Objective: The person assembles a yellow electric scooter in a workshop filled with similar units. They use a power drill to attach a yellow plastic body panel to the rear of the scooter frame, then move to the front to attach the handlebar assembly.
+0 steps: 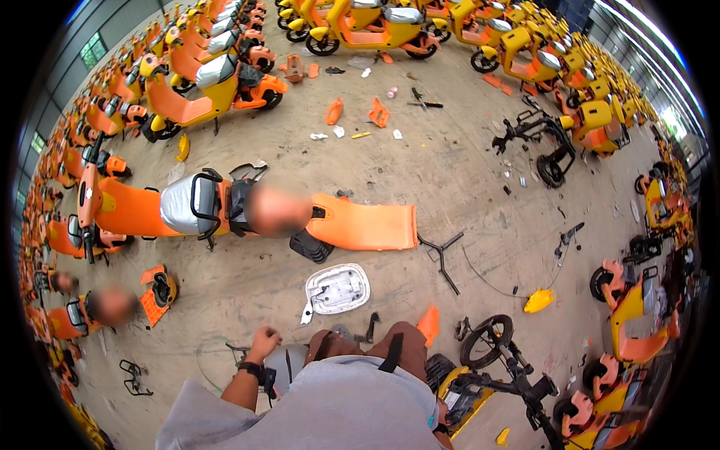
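My left hand point(264, 343) is at the lower left, above a grey rounded panel or seat point(289, 365) with a black bar beside it. Its fingers are loosely curled, and nothing shows in them. A dark band circles that wrist. Of my right hand point(442, 411) only a sliver appears beside my grey shirt, with its fingers hidden. It is nearest to a yellow scooter part point(466, 401) and a black bare frame with a wheel point(486, 341). In front of my legs, a white oval shell point(339, 289) lies on the floor.
An orange scooter point(127, 206) with a silver seat stands ahead on the left, and a long orange panel point(367, 223) extends beyond it. A black forked tube point(442, 255), yellow piece point(539, 301) and stripped frame point(551, 146) lie rightward. Rows of scooters point(360, 26) surround the floor.
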A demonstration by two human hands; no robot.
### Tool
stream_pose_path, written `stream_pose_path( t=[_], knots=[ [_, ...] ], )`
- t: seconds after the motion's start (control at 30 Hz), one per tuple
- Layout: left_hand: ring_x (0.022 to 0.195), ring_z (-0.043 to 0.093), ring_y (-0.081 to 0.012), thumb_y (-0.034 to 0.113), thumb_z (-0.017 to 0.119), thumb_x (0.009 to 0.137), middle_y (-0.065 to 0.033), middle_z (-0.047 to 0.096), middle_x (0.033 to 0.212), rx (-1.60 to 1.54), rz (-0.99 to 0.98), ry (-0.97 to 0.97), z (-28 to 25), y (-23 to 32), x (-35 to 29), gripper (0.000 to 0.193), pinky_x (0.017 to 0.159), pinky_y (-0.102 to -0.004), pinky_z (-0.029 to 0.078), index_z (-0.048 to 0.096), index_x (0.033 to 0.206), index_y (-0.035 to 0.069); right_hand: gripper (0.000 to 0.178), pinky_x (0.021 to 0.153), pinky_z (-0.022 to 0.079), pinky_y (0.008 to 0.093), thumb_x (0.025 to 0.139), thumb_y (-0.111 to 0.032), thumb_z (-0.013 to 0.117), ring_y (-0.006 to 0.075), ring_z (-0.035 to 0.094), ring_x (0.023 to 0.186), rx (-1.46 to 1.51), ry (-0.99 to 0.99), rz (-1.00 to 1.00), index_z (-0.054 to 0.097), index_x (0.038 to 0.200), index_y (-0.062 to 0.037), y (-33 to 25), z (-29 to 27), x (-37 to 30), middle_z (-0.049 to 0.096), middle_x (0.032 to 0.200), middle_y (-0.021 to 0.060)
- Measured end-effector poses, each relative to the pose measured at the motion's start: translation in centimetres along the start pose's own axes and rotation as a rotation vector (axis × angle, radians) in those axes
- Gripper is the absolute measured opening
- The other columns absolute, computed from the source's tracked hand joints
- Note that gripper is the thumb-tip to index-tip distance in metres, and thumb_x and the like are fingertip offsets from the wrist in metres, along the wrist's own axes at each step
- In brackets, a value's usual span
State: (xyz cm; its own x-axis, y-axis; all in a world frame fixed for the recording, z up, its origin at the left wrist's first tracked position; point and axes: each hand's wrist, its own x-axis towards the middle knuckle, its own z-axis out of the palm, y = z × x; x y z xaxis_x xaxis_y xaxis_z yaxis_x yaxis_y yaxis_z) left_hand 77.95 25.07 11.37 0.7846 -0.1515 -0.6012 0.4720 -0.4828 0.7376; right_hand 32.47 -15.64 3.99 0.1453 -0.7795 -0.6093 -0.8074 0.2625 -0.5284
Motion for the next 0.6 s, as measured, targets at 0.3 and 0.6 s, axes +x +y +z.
stream_pose_path(
  t=[0.3,0.6],
  knots=[
    [0.061,0.064,-0.0289,0.007,0.048,0.082,-0.0163,0.063,0.079,-0.337,-0.765,0.412,-6.8,-15.7,-11.8,0.018,0.05,-0.0399,0.051,0.051,0.097,-0.002,0.031,0.069,0.049,0.0375,0.078,-0.027,0.059,0.0307,0.066,0.076,-0.376,-0.2,-0.339,0.067,0.089,0.0003,-20.7,2.8,5.3,0.066,0.077,0.0195],
    [0.06,0.065,-0.0273,0.006,0.051,0.081,-0.0185,0.064,0.077,-0.637,-0.728,0.589,5.5,-9.4,-13.5,0.016,0.048,-0.037,0.053,0.053,0.093,-0.004,0.031,0.05,0.05,0.0313,0.083,-0.018,0.05,0.0219,0.065,0.06,-0.665,-0.623,-0.319,0.061,0.104,0.003,-45.9,17.8,21.8,0.067,0.08,0.0151]
  ],
)
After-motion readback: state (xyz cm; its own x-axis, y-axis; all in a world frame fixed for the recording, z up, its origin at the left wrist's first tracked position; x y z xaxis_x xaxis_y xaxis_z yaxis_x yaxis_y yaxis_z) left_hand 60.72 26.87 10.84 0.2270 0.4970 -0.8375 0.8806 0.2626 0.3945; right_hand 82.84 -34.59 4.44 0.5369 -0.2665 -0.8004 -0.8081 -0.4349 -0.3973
